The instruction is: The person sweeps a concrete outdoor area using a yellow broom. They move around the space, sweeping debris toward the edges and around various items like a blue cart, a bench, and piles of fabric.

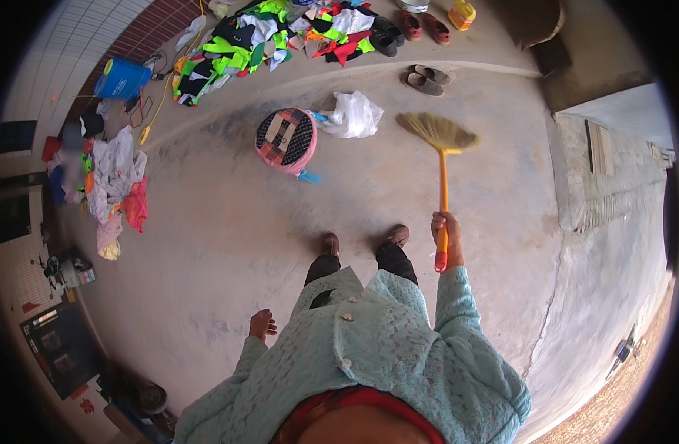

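Yellow with a red end, a broom (443, 172) is reaching forward to the right of a round stool (286, 139) with a patchwork top, its pale bristles (432, 132) fanning out about level with that stool and looking slightly blurred, so I cannot tell whether they are touching the floor (206, 244). Lower in view than the stool, and to its right, the right hand (445, 224) is wrapping its fingers round the broom, near the red end. The left hand (262, 324) is hanging well below the stool, its fingers loosely bent and slightly apart. A white plastic bag (352, 116) is lying just right of the stool, dark shoes (426, 81) are sitting beyond it and farther right, bright cloth scraps (239, 48) are lying heaped behind it, and a blue bucket (122, 78) is resting off to its left.
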